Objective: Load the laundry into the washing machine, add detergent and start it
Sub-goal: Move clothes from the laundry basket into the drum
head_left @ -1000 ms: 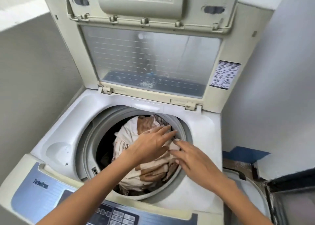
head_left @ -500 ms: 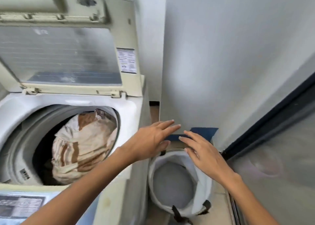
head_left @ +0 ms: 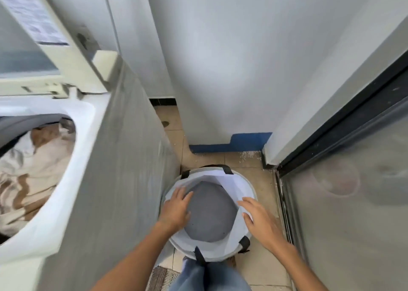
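Neither grip holds anything: the left hand (head_left: pixel 176 210) and right hand (head_left: pixel 259 221), fingers spread, reach into the laundry basket (head_left: pixel 249 187) at lower centre, seemingly empty, while the laundry (head_left: pixel 33 169) sits in the washing machine (head_left: pixel 72 193) at left, so detergent likely comes next.

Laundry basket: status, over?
Both hands open, empty: left hand and right hand over the laundry basket. Basket looks empty, grey bottom showing. Striped laundry already in washing machine. Nothing blocking.
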`<state>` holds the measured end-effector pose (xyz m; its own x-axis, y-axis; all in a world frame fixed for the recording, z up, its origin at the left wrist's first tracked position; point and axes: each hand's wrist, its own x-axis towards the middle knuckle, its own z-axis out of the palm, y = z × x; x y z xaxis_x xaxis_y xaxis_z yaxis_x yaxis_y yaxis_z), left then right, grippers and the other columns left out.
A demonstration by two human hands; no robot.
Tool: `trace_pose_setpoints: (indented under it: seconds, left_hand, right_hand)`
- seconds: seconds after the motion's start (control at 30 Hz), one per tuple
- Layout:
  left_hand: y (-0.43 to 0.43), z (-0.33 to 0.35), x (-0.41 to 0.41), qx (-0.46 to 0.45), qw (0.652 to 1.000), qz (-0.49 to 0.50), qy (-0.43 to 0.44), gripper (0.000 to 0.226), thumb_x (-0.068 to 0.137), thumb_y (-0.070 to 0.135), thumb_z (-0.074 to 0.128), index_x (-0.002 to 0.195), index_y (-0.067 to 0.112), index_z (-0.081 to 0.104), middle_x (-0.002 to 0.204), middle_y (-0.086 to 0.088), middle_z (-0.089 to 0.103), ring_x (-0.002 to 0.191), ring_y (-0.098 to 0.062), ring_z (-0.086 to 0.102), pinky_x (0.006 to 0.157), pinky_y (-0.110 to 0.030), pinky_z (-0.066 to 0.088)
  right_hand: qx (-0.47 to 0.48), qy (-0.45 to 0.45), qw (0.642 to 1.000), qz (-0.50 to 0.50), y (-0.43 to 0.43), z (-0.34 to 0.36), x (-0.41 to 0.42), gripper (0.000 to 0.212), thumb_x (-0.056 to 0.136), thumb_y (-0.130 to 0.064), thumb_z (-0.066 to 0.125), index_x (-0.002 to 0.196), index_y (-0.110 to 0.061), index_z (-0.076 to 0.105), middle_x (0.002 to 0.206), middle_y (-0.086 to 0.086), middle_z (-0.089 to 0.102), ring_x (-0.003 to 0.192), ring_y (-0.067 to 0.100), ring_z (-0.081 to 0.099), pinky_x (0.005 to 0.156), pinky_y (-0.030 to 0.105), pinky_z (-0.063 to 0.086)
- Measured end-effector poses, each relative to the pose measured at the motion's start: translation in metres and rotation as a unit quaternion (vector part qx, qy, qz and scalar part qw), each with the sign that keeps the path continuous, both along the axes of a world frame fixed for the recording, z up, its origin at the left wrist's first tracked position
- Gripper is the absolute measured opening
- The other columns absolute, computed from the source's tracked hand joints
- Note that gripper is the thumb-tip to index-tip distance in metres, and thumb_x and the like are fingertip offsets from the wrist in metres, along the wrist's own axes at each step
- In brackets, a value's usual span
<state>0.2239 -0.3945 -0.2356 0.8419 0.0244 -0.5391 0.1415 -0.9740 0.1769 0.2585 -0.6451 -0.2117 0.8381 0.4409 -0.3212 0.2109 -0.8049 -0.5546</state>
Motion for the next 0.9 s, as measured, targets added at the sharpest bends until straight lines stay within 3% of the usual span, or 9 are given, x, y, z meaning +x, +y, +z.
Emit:
trace_pose_setpoints:
  seconds: [0.13,0.27,0.37,0.5,0.6,0.67,0.7,0.8,0.9]
  left_hand:
    - [0.0,-0.074,-0.007,0.048,0.993,0.104,-0.018,0.066,0.095,0.02,0.047,0.15,0.018,0.01,0.157,-0.013,-0.007,0.145,-0.03,-0.005,0.116,-0.039,0.019]
    - [0.01,-0.128,-0.007,0.068,0.989,0.132,-0.026,0.069,0.093,0.021,0.053,0.15,0.02,0.014,0.156,-0.017,-0.009,0.144,-0.032,-0.007,0.117,-0.038,0.01]
    - [0.021,-0.158,-0.008,0.07,0.982,0.173,-0.012,0.074,0.091,0.017,0.058,0.149,0.026,0.013,0.155,-0.019,-0.014,0.144,-0.033,-0.01,0.117,-0.038,0.007]
    - [0.029,-0.187,-0.003,0.073,0.978,0.194,-0.026,0.082,0.086,0.003,0.061,0.149,0.027,0.015,0.155,-0.021,-0.013,0.144,-0.034,-0.006,0.116,-0.037,0.008]
    - [0.033,-0.194,0.011,0.091,0.975,0.201,-0.03,0.076,0.083,-0.002,0.06,0.146,0.027,0.028,0.152,-0.025,0.012,0.137,-0.04,0.016,0.111,-0.043,0.021]
    - [0.036,-0.193,0.022,0.1,0.972,0.207,-0.053,0.066,0.08,-0.002,0.061,0.14,0.018,0.042,0.133,-0.026,0.041,0.118,-0.041,0.035,0.097,-0.044,0.031]
    - [0.037,-0.193,0.026,0.101,0.97,0.209,-0.066,0.063,0.078,-0.002,0.062,0.137,0.014,0.045,0.122,-0.026,0.047,0.111,-0.04,0.038,0.091,-0.044,0.034]
    - [0.035,-0.186,0.039,0.089,0.964,0.216,-0.127,0.063,0.074,-0.012,0.062,0.133,0.005,0.047,0.11,-0.026,0.046,0.101,-0.041,0.041,0.075,-0.043,0.041]
    - [0.038,-0.175,0.054,0.095,0.957,0.214,-0.172,0.066,0.071,-0.018,0.061,0.131,0.003,0.046,0.111,-0.027,0.046,0.097,-0.04,0.043,0.07,-0.042,0.044]
  right_hand:
    - [-0.015,0.039,0.998,-0.036,-0.01,-0.081,-0.006,0.039,0.093,-0.012,0.045,0.131,-0.019,0.05,0.14,-0.001,0.044,0.131,0.013,0.037,0.105,0.019,0.027]
    - [-0.045,0.06,0.99,-0.123,-0.02,-0.143,-0.009,0.04,0.09,-0.007,0.05,0.129,-0.014,0.052,0.139,0.009,0.043,0.13,0.023,0.034,0.105,0.028,0.03]
    - [-0.072,0.068,0.975,-0.198,-0.025,-0.178,-0.012,0.041,0.088,-0.012,0.058,0.128,-0.011,0.052,0.14,0.017,0.036,0.133,0.03,0.027,0.106,0.035,0.03]
    - [-0.075,0.12,0.972,-0.189,-0.023,-0.214,-0.015,0.052,0.085,-0.021,0.065,0.133,-0.013,0.047,0.148,0.019,0.02,0.134,0.035,0.027,0.108,0.04,0.031]
    - [-0.073,0.123,0.963,-0.23,-0.016,-0.228,-0.013,0.054,0.083,-0.008,0.065,0.133,-0.01,0.045,0.149,0.015,0.017,0.122,0.036,0.044,0.103,0.038,0.04]
    - [-0.069,0.083,0.959,-0.264,-0.012,-0.23,-0.013,0.053,0.081,0.005,0.06,0.131,-0.005,0.046,0.144,0.015,0.024,0.114,0.037,0.05,0.096,0.041,0.045]
    - [-0.064,0.059,0.957,-0.277,-0.01,-0.23,-0.014,0.053,0.08,0.01,0.058,0.13,-0.004,0.046,0.142,0.015,0.027,0.113,0.037,0.05,0.094,0.042,0.047]
    - [-0.047,-0.011,0.951,-0.305,-0.007,-0.223,-0.008,0.051,0.079,0.015,0.053,0.127,-0.001,0.048,0.14,0.016,0.032,0.117,0.036,0.046,0.092,0.046,0.048]
    - [-0.023,-0.078,0.947,-0.31,-0.003,-0.209,0.01,0.05,0.08,0.015,0.051,0.128,0.001,0.045,0.137,0.018,0.034,0.12,0.036,0.043,0.093,0.046,0.048]
